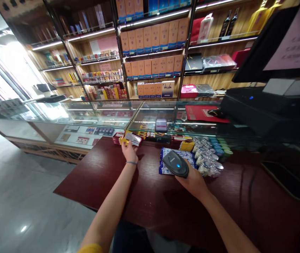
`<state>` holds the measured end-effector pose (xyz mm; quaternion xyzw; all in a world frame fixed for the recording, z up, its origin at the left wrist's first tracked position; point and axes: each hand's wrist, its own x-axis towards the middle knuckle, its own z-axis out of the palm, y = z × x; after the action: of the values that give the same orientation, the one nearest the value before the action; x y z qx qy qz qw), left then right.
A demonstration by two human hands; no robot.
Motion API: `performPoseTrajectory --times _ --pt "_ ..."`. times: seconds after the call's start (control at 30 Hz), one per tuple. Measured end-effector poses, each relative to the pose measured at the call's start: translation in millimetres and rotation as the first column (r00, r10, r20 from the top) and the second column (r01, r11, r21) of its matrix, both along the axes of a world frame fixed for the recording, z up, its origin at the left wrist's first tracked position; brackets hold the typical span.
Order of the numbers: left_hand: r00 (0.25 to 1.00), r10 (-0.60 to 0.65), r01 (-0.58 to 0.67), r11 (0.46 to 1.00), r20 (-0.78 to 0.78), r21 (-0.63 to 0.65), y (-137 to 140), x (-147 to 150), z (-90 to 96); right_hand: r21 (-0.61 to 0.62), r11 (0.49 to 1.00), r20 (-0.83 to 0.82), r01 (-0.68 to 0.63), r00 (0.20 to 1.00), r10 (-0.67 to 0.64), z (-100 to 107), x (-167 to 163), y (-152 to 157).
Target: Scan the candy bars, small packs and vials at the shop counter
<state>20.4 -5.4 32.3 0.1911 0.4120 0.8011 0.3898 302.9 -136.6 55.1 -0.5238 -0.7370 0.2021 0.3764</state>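
My left hand (129, 151) is closed on a flat snack packet (134, 138), whose whitish, label-like face is turned up. Directly beside it a stack of red packets (116, 138) stands on the counter, with yellow packaging close to my fingers. In my right hand (194, 180) is a dark handheld barcode scanner (175, 163) with a lit blue light, its head tilted toward the left. Under and behind the scanner lie blue-and-white patterned packets (163, 168), partly hidden by it. Clear jars with silver lids (207, 165) stand just right of them.
Green and blue tubs (222, 147) stand beside the jars. Yellow packets (186, 145) line the glass display case (104, 116). A dark monitor and machine (260, 105) occupy the right side. A mouse (215, 113) rests on a red mat (199, 114). Shelves with orange boxes (152, 37) rise behind.
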Motion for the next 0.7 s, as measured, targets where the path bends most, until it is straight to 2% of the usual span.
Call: performPoseTrajectory --times 0.07,0.1,0.17,0.23,0.33,0.4,0.47,0.6,0.7 --pt "0.977 0.168 -0.171 0.985 -0.134 -0.013 8.0 -22.7 8.2 -0.003 1.000 0.008 0.015 1.000 -0.015 0.1 1.1 0.7" --pt "0.942 0.241 -0.245 0.969 -0.234 0.012 10.8 -35.5 12.0 -0.002 1.000 0.009 0.023 1.000 -0.023 -0.4 1.5 1.0" --pt "0.824 0.304 -0.295 0.951 -0.479 0.096 13.3 -61.6 18.8 -0.001 1.000 -0.004 0.024 1.000 -0.024 -1.8 2.2 1.4" --pt "0.655 0.289 -0.276 0.952 -0.698 0.136 11.6 -85.7 24.9 0.013 1.000 -0.031 0.007 0.999 -0.007 -4.0 2.4 1.3" --pt "0.362 0.126 -0.095 0.991 -0.924 0.098 6.5 -113.7 32.6 0.052 0.999 -0.072 0.013 0.997 -0.009 -8.3 1.5 0.5" --pt "0.145 0.039 0.001 0.999 -0.989 0.040 4.9 -127.1 35.4 0.069 0.997 -0.089 0.031 0.996 -0.024 -11.7 0.7 0.2" --pt "-0.037 0.005 0.039 0.999 -0.999 0.004 6.5 -137.6 35.0 0.079 0.996 -0.091 0.033 0.996 -0.026 -15.5 0.9 0.9" --pt "-0.265 -0.014 0.074 0.997 -0.964 -0.035 15.7 -153.8 28.2 0.096 0.995 -0.060 0.030 0.998 -0.025 -22.8 5.1 4.4" --pt "-0.424 -0.080 0.090 0.987 -0.902 -0.130 22.5 -161.8 24.4 0.095 0.995 -0.031 0.024 0.999 -0.021 -24.9 7.9 6.2"
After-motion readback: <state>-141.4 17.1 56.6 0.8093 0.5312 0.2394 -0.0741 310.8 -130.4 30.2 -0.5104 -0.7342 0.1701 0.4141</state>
